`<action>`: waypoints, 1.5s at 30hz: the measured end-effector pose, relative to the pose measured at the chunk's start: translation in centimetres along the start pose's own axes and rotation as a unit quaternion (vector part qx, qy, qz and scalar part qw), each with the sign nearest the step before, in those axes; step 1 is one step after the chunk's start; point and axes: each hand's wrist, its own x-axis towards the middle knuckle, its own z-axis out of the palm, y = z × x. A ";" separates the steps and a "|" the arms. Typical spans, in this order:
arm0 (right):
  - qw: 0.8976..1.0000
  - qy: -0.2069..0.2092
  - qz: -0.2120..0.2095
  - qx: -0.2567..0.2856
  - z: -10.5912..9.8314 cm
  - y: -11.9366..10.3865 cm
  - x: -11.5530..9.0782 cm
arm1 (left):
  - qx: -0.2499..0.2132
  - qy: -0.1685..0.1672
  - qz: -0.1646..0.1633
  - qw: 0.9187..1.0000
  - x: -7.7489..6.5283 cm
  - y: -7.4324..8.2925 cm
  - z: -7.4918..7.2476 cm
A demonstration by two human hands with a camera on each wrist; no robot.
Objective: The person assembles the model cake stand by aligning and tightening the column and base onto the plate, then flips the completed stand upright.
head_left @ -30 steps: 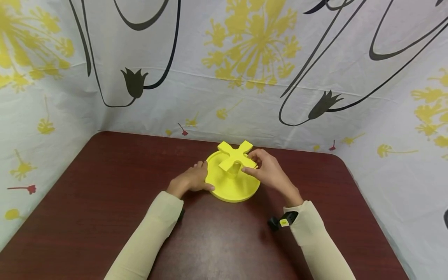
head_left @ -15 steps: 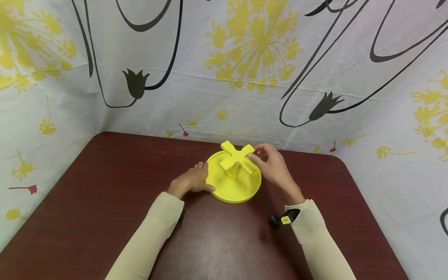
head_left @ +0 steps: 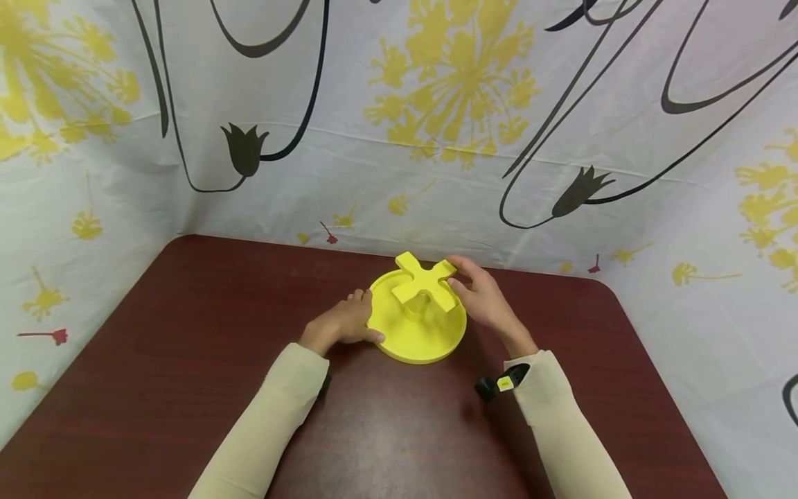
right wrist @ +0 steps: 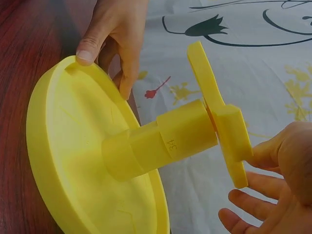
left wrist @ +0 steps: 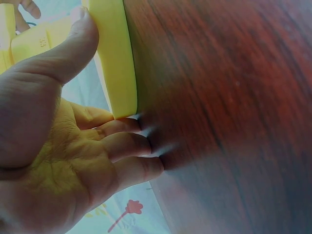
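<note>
In the head view, a round yellow dish (head_left: 419,352) with a low raised rim stands on the table. A thick yellow post (right wrist: 161,144), marked with small digits, rises from its middle. On top of the post sits a yellow cross-shaped handle (head_left: 425,283) with blunt arms. My left hand (head_left: 344,319) grips the dish's left rim, the thumb over the edge and the fingers along the outside. My right hand (head_left: 489,298) pinches the handle's upper right arm between thumb and index finger. In the right wrist view its other fingers are held off the handle.
The dark reddish-brown wooden table (head_left: 380,430) has rounded far corners. Behind it and at both sides hangs a pale cloth (head_left: 349,152) with yellow and grey flowers. The dish stands near the table's far edge.
The cross-shaped handle has turned slightly clockwise as seen from above. My right thumb and index finger have shifted from its lower right arm to its upper right arm. My left hand keeps its place.
</note>
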 end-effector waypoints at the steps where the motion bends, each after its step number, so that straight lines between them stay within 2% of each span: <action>1: 1.000 0.002 -0.004 -0.006 0.0 0.1 0.0 | 0.000 0.000 -0.001 1.000 0.0 0.0 0.0; 7: 0.999 0.018 -0.024 -0.039 0.2 0.0 -0.2 | -0.002 0.002 -0.002 1.000 0.0 0.0 0.0; 14: 0.998 0.036 -0.004 -0.057 0.2 0.0 -0.4 | -0.002 0.003 0.001 1.000 0.0 -0.1 0.1; 24: 0.996 0.027 -0.007 -0.085 -0.1 0.0 -0.9 | 0.001 0.001 -0.001 1.000 0.0 0.1 -0.1; 35: 0.994 0.005 0.011 -0.107 -0.1 -0.4 -1.8 | 0.011 0.008 0.002 1.000 0.0 0.3 0.0; 41: 0.993 -0.003 0.023 -0.119 0.3 -1.4 -2.2 | 0.017 0.009 0.005 1.000 0.1 0.3 0.0; 45: 0.992 0.010 0.031 -0.126 1.1 -1.9 -2.5 | 0.015 0.008 0.004 1.000 0.1 0.3 0.0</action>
